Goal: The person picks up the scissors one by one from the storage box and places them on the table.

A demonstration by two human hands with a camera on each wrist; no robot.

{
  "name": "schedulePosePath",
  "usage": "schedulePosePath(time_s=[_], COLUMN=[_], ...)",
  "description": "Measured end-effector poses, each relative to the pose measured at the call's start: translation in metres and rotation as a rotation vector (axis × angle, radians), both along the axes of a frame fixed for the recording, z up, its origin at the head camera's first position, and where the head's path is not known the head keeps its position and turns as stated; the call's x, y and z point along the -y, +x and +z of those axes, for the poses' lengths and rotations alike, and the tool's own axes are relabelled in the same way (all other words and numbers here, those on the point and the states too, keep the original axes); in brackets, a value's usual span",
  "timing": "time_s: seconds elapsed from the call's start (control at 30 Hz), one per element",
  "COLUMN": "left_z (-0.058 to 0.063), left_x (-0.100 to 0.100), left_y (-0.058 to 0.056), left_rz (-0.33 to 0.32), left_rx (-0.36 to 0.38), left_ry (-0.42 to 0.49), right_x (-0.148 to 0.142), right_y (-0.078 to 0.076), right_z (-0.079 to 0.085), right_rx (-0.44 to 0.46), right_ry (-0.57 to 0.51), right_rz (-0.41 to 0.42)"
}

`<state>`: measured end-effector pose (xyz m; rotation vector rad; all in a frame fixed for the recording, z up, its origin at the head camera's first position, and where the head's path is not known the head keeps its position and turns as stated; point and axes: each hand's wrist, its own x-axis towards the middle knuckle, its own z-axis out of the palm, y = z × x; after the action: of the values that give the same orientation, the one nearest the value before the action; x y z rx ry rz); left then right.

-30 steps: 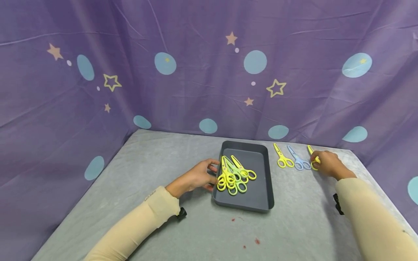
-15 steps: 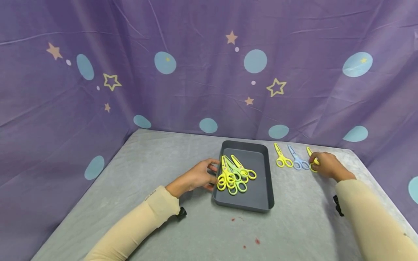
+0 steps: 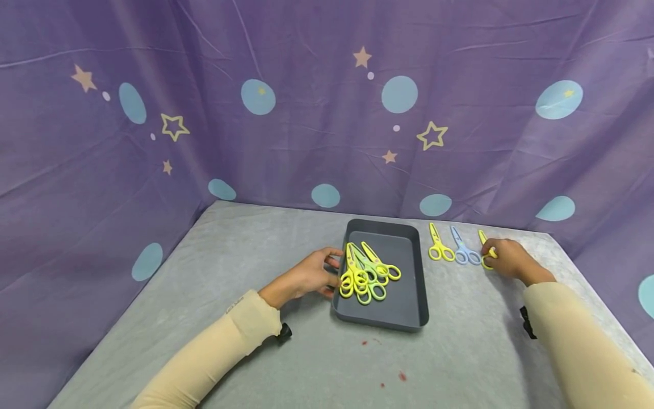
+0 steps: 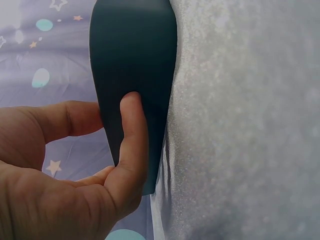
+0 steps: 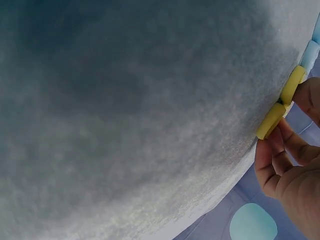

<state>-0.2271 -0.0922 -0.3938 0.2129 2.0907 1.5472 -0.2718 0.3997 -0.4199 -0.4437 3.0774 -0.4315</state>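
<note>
A dark grey tray (image 3: 409, 318) sits mid-table with a pile of several yellow and green scissors (image 3: 365, 272) in its left half. My left hand (image 3: 309, 276) rests against the tray's left outer wall (image 4: 135, 55), a straight finger (image 4: 132, 145) lying flat on it. To the right of the tray, a row lies on the cloth: yellow scissors (image 3: 436, 245), blue scissors (image 3: 464, 250), and a second yellow pair (image 3: 482, 237). My right hand (image 3: 508, 258) pinches the handle (image 5: 280, 107) of that last pair, which lies on the table.
A grey cloth (image 3: 255, 255) covers the table, with small red specks (image 3: 402, 376) near the front. A purple curtain (image 3: 306, 113) with stars and blue dots closes off the back and both sides. The table's right edge runs just beyond my right hand.
My right hand has shifted the far-right yellow scissors very slightly toward the blue pair. My left hand and the tray have stayed where they were.
</note>
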Motion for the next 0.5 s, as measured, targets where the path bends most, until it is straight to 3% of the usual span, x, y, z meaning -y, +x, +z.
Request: schedulePosePath(time_s=[0.27,0.5], left_z=[-0.0005,-0.0018], left_x=[-0.0015,-0.0008], left_y=[-0.0013,-0.0016], left_rz=[-0.001,-0.001], left_rx=[-0.003,0.005], left_ry=[0.002,0.005], right_x=[-0.0013,0.0021], right_y=[0.0025,0.0048], right_z=[0.0012,0.0009], right_rx=[0.008,-0.05], right_ry=[-0.008,-0.011], right_rz=[-0.018,-0.006])
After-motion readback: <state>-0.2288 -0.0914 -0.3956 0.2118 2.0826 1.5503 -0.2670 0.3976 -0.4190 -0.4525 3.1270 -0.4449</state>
